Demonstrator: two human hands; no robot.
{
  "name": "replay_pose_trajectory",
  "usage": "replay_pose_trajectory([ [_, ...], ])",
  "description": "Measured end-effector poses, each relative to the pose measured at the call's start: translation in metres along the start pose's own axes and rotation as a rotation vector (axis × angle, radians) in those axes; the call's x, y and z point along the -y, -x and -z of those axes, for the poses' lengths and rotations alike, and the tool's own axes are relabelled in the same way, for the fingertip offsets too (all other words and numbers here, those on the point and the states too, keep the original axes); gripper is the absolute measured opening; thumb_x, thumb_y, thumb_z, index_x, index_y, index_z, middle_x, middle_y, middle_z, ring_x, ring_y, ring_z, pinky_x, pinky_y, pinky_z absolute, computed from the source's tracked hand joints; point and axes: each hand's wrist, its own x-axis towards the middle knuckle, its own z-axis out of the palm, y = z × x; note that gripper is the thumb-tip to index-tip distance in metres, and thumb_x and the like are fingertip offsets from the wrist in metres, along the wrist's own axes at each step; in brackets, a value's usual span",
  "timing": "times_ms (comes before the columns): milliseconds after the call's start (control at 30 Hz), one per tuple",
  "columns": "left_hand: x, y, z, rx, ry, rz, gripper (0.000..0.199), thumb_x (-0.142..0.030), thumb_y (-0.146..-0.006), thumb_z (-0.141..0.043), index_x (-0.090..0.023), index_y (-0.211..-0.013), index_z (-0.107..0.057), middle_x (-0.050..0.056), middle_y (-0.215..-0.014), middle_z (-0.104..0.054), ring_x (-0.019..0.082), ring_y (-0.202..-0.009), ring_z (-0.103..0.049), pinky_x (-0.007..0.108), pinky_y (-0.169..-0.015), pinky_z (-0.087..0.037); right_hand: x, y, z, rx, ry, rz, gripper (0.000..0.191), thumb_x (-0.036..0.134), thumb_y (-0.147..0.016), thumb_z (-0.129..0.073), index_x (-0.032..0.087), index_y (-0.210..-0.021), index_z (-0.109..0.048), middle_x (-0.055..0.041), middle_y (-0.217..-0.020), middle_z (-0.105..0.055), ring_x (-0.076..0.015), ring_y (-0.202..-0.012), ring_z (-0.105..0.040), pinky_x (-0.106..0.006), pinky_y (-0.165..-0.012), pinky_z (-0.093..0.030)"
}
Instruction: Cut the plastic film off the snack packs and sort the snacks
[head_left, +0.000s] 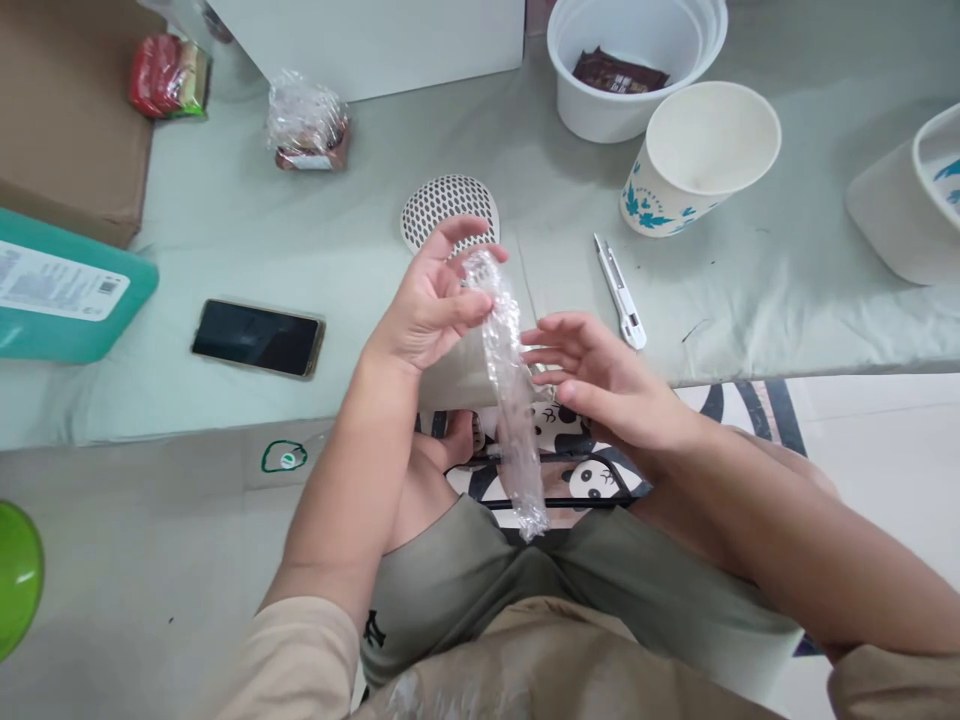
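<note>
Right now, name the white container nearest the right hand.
The leaf-printed paper cup, in the middle; the tub stands farther back from the right hand, the other container farther right.

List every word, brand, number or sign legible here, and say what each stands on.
"NY", it seems: the dark emblem on the shorts.
Teal container: print on its white label too small to read.
Paper cup: tiny lettering by the blue leaves, unreadable.
Dark packet in the white tub: pale print, too blurred.
Sticker on the floor: too small to make out.
</note>
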Motion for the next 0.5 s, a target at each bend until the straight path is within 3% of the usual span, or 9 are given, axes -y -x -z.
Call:
replay_pose_trajectory([
  [100, 0.004, 0.001, -0.019, 0.035, -0.099, -0.062, 0.063, -0.016, -0.058, -0.096, -0.031, -0.113, -0.068, 0.002, -0.110, -0.070, 0.020, -0.089, -0.076, 0.023, -0.062, -0.059, -0.006, 0.000, -0.014, 0.122, -0.051, -0.177, 0.054, 0.048, -0.083, -0.081, 0.023, -0.126, -0.058, -0.0087, -0.117, -0.075, -0.0195, -0.106, -0.073, -0.037, -0.097, -0.059],
  [233, 0.009, -0.007, -0.025, -0.072, -0.177, -0.195, 0.058, -0.027, -0.065, -0.095, -0.032, -0.116, -0.067, 0.002, -0.115, -0.069, 0.023, -0.105, -0.074, 0.022, -0.068, -0.060, -0.015, 0.005, -0.027, 0.253, -0.024, -0.321, 0.041, 0.053, -0.089, -0.073, 0.017, -0.106, -0.071, -0.0062, -0.088, -0.080, -0.0167, -0.084, -0.075, -0.035, -0.087, -0.061],
  [333, 0.016, -0.020, -0.005, -0.150, -0.191, -0.247, 0.054, -0.032, -0.073, -0.091, -0.033, -0.119, -0.064, 0.002, -0.121, -0.066, 0.020, -0.108, -0.071, 0.023, -0.071, -0.061, -0.021, 0.009, -0.032, 0.327, 0.011, -0.335, 0.039, 0.053, -0.091, -0.070, 0.016, -0.102, -0.072, -0.0059, -0.087, -0.080, -0.0147, -0.080, -0.074, -0.031, -0.083, -0.060],
  [433, 0.027, -0.035, 0.031, -0.207, -0.268, -0.364, 0.057, -0.036, -0.075, -0.091, -0.035, -0.123, -0.060, 0.001, -0.129, -0.061, 0.016, -0.107, -0.068, 0.024, -0.075, -0.062, -0.023, 0.013, -0.033, 0.414, 0.053, -0.329, 0.042, 0.053, -0.094, -0.066, 0.013, -0.106, -0.072, -0.0077, -0.090, -0.079, -0.0138, -0.081, -0.073, -0.031, -0.085, -0.059],
  [500, 0.034, -0.043, 0.052, -0.202, -0.424, -0.464, 0.047, -0.042, -0.083, -0.085, -0.033, -0.122, -0.060, 0.000, -0.137, -0.058, 0.014, -0.109, -0.065, 0.026, -0.079, -0.062, -0.021, 0.015, -0.032, 0.459, 0.059, -0.299, 0.044, 0.053, -0.097, -0.063, 0.012, -0.112, -0.070, -0.0092, -0.095, -0.078, -0.0141, -0.084, -0.073, -0.031, -0.087, -0.058],
])
